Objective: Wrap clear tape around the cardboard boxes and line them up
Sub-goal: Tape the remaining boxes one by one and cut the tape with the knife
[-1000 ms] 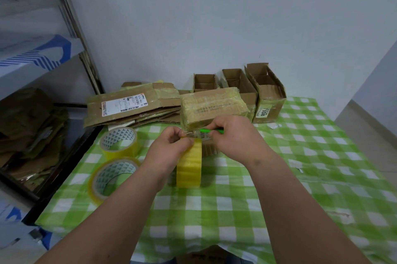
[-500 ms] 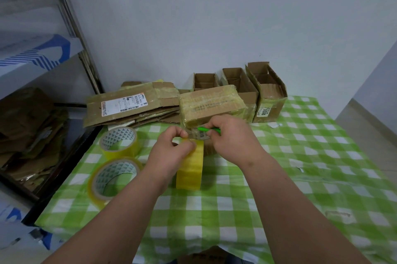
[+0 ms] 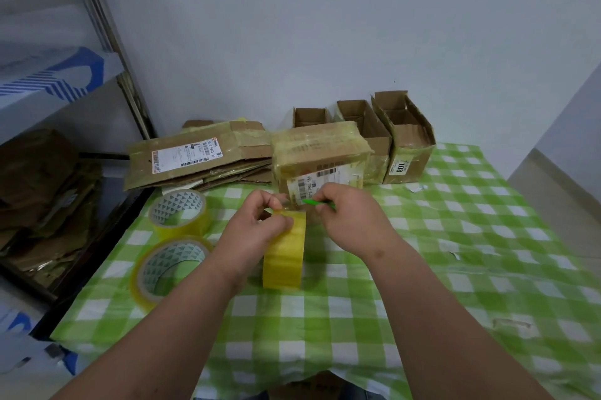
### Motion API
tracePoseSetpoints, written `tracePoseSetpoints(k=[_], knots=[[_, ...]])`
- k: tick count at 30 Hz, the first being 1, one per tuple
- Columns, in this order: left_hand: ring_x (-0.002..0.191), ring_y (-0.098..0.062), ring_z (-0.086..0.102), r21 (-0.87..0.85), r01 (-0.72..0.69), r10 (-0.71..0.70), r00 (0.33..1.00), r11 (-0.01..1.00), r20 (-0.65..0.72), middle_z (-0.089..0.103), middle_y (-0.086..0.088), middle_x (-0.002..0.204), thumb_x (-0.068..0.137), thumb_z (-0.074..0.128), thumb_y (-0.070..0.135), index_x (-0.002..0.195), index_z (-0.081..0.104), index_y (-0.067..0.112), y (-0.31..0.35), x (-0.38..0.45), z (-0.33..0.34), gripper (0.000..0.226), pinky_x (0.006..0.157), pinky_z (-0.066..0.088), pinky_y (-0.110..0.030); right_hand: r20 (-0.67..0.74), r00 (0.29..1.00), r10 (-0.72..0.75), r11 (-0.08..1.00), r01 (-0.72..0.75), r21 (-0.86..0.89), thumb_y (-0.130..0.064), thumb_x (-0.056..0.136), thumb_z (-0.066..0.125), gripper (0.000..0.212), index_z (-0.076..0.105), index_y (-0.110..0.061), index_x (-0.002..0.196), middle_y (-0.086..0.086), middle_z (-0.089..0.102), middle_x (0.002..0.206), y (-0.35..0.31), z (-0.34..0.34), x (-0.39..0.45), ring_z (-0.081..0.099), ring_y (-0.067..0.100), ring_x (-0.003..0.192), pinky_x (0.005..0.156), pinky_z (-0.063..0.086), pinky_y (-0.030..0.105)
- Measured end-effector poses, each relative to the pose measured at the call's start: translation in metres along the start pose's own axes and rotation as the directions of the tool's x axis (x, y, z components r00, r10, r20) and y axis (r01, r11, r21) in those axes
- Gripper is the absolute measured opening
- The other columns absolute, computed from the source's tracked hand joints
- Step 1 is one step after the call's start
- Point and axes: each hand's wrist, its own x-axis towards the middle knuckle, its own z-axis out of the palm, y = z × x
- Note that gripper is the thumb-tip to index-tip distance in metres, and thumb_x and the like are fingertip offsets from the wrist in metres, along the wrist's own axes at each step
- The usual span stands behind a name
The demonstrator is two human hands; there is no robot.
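A cardboard box (image 3: 320, 152) wrapped in clear tape stands at the table's middle, its label facing me. In front of it a yellowish tape roll (image 3: 283, 253) stands on edge. My left hand (image 3: 255, 230) grips the top of that roll, thumb and fingers pinching the tape end. My right hand (image 3: 351, 220) holds a thin green tool (image 3: 313, 202) right at the tape strip between roll and box. Three open-topped cardboard boxes (image 3: 406, 139) stand in a row behind, against the wall.
Two more tape rolls (image 3: 179, 211) (image 3: 166, 269) lie at the left on the green checked tablecloth (image 3: 471, 253). Flattened cartons (image 3: 195, 155) are stacked at the back left. A metal shelf (image 3: 65, 84) with cardboard stands left of the table.
The taped box now shows its labelled front face. Both hands have shifted slightly down and stay together at the tape end with the green tool.
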Motion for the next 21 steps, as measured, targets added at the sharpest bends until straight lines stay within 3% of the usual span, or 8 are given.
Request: tracePoseSetpoints(k=[4,7,9,11,13,15,18,21], knots=[[0.098,-0.014,0.061,0.034,-0.012,0.013,0.999,0.999,-0.031,0.067,0.012,0.114,0.084,0.072,0.020,0.086,0.053,0.020,-0.004,0.000,0.002,0.019,0.076,0.050,-0.027,-0.015,0.994,0.111,0.993,-0.111,-0.041,-0.019,0.096,0.053,0.019,0.064,-0.022,0.111,0.001,0.068,0.104,0.019,0.007,-0.008,0.061,0.022,0.083,0.067,0.044,0.030],[0.085,-0.011,0.058,0.110,-0.047,0.058,0.993,0.993,-0.105,0.066,0.014,0.091,0.093,0.064,0.030,0.086,0.056,0.017,-0.005,0.002,0.004,0.017,0.078,0.046,-0.032,-0.009,0.984,0.175,0.976,-0.175,-0.132,-0.017,0.094,0.054,0.025,0.057,-0.022,0.118,0.002,0.067,0.112,0.034,0.011,-0.017,0.063,0.026,0.096,0.081,0.048,0.033],[0.078,-0.013,0.056,0.175,-0.053,0.081,0.984,0.983,-0.161,0.065,0.007,0.086,0.094,0.062,0.031,0.083,0.057,0.017,-0.004,0.005,0.007,0.019,0.075,0.046,-0.036,0.041,0.977,0.209,0.951,-0.193,-0.243,-0.019,0.092,0.056,0.029,0.055,-0.025,0.120,-0.001,0.066,0.119,0.041,0.016,-0.021,0.059,0.025,0.108,0.092,0.040,0.035],[0.085,-0.018,0.059,0.216,-0.059,0.103,0.974,0.975,-0.199,0.066,0.001,0.097,0.093,0.064,0.023,0.080,0.059,0.017,-0.002,0.009,0.009,0.016,0.080,0.049,-0.039,0.049,0.976,0.213,0.924,-0.185,-0.334,-0.029,0.092,0.057,0.028,0.059,-0.030,0.119,-0.007,0.061,0.124,0.044,0.019,-0.023,0.051,0.021,0.117,0.097,0.029,0.038],[0.099,-0.017,0.058,0.289,-0.103,0.168,0.963,0.952,-0.208,0.061,0.003,0.105,0.089,0.068,0.015,0.074,0.061,0.017,0.002,0.012,0.010,0.017,0.085,0.047,-0.034,-0.038,0.982,0.185,0.932,-0.187,-0.311,-0.037,0.092,0.057,0.027,0.062,-0.031,0.118,-0.008,0.056,0.126,0.042,0.016,-0.020,0.045,0.019,0.120,0.098,0.025,0.039],[0.108,-0.013,0.053,0.376,-0.153,0.241,0.950,0.914,-0.198,0.053,0.008,0.111,0.086,0.071,0.011,0.071,0.062,0.014,0.008,0.013,0.008,0.018,0.087,0.045,-0.027,-0.252,0.960,0.124,0.967,-0.173,-0.185,-0.038,0.091,0.061,0.030,0.063,-0.027,0.118,-0.003,0.052,0.125,0.037,0.010,-0.015,0.043,0.022,0.121,0.099,0.026,0.040],[0.122,-0.007,0.045,0.484,-0.265,0.365,0.923,0.834,-0.124,0.046,0.010,0.127,0.084,0.074,0.010,0.067,0.062,0.016,0.015,0.016,0.002,0.022,0.099,0.037,-0.027,-0.510,0.860,0.012,0.996,-0.053,-0.066,-0.040,0.083,0.069,0.048,0.058,-0.022,0.127,0.002,0.046,0.134,0.019,-0.002,-0.002,0.037,0.027,0.128,0.103,0.026,0.045],[0.132,-0.005,0.040,0.581,-0.366,0.443,0.896,0.727,0.010,0.045,0.013,0.140,0.086,0.073,0.013,0.067,0.060,0.020,0.022,0.021,-0.001,0.024,0.104,0.029,-0.025,-0.451,0.891,-0.055,0.986,-0.023,-0.165,-0.057,0.082,0.064,0.071,0.041,-0.031,0.144,-0.001,0.023,0.159,0.005,-0.011,0.019,0.015,0.026,0.146,0.114,0.015,0.053]])
